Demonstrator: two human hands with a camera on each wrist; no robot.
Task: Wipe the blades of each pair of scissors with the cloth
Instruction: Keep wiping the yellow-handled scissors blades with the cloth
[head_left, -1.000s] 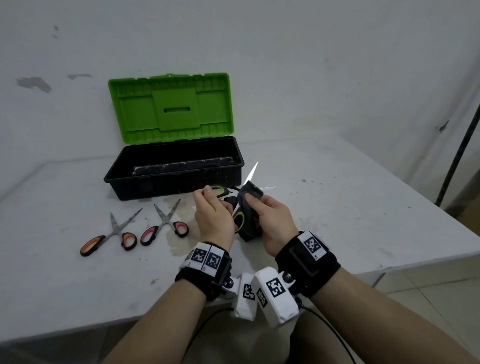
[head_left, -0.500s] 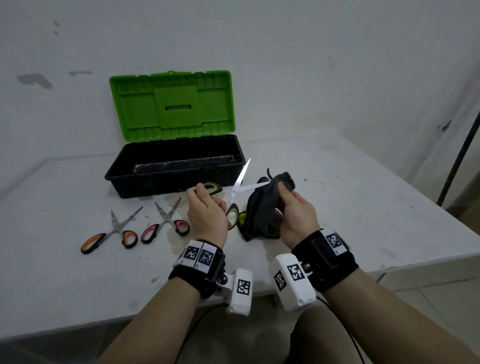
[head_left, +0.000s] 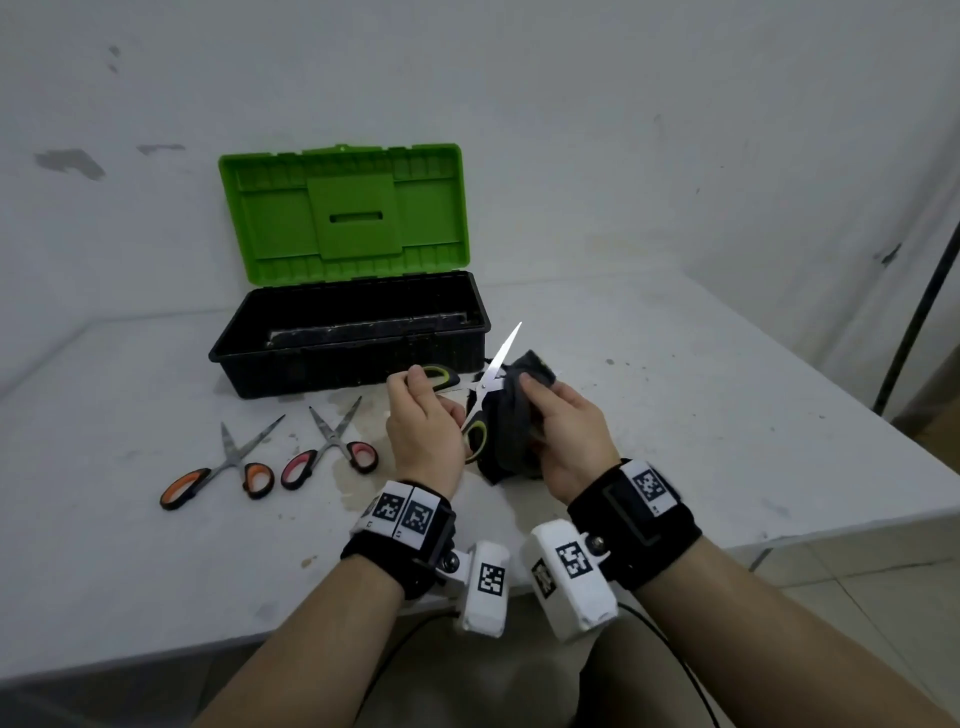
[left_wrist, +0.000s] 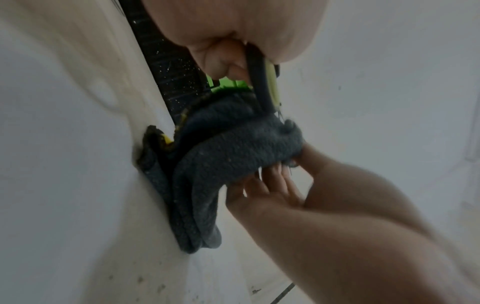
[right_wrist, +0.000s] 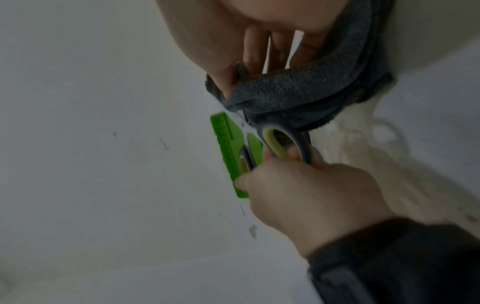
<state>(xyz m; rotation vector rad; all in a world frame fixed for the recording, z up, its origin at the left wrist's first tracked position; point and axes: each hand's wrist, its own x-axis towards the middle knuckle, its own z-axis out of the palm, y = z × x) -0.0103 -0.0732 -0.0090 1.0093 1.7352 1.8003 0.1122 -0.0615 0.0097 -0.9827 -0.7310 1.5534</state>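
My left hand (head_left: 423, 423) grips the handles of the yellow-and-black scissors (head_left: 491, 382), whose blades stand spread apart above the table. One blade points up and away; the other is wrapped in the dark grey cloth (head_left: 511, 426). My right hand (head_left: 563, 426) pinches that cloth around the blade near the pivot, and the cloth's lower end hangs down to the table. The scissor handle (right_wrist: 278, 144) and the cloth (right_wrist: 293, 90) show close up in the right wrist view, the cloth (left_wrist: 233, 152) also in the left wrist view. Orange-handled scissors (head_left: 223, 470) and pink-handled scissors (head_left: 332, 449) lie on the table at left.
A black toolbox (head_left: 353, 332) with its green lid (head_left: 343, 213) raised stands behind my hands. The white table (head_left: 701, 415) runs to an edge near me and on the right. A dark pole (head_left: 919, 291) leans at the far right. A stain marks the tabletop by my left wrist.
The cloth slid off the blade toward the tip half a second ago, and now my right hand has brought it back onto the blade near the pivot. The left hand held the scissors throughout.
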